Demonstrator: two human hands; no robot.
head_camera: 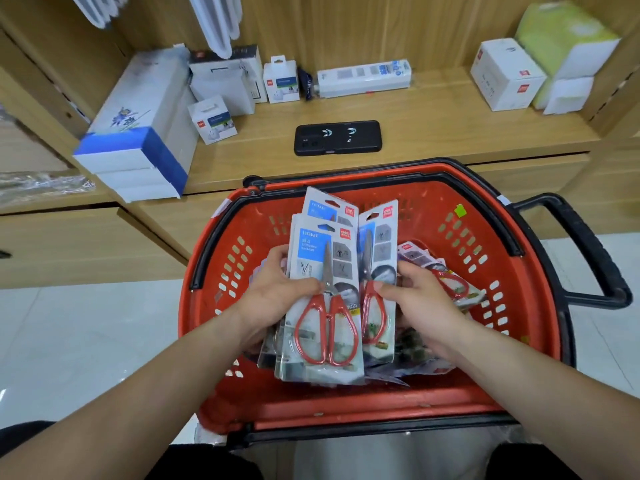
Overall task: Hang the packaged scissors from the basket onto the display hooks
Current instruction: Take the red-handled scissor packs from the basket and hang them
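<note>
Position: over a red basket (346, 407) with black handles, set in front of a wooden shelf (450, 126), pale tiled floor (69, 341) on either side

Left hand (277, 292): grips a fanned stack of packaged scissors (325, 306) by its left edge. Thumb laid across the front card beside the blades, fingers curled behind and mostly hidden. Front pack upright, red handles low, blade tips up. Second pack (329, 209) showing above and behind it

Right hand (419, 303): pinches a separate pack (377, 265) by its right edge. Thumb pressed on the front near the red handles, fingers curled round the back. Held just beside the left-hand stack; touching or overlapping, cannot tell which

Held packs: raised above the basket interior, inside the line of its rim

Further packs (446, 278): lying loose in the basket bottom, under and to the right of the right hand

On the shelf: black phone (337, 137) lying flat near the front edge; blue-and-white boxes (138, 143) stacked at left; white boxes (505, 76) at right; long power-strip pack (363, 77) toward the back
</note>
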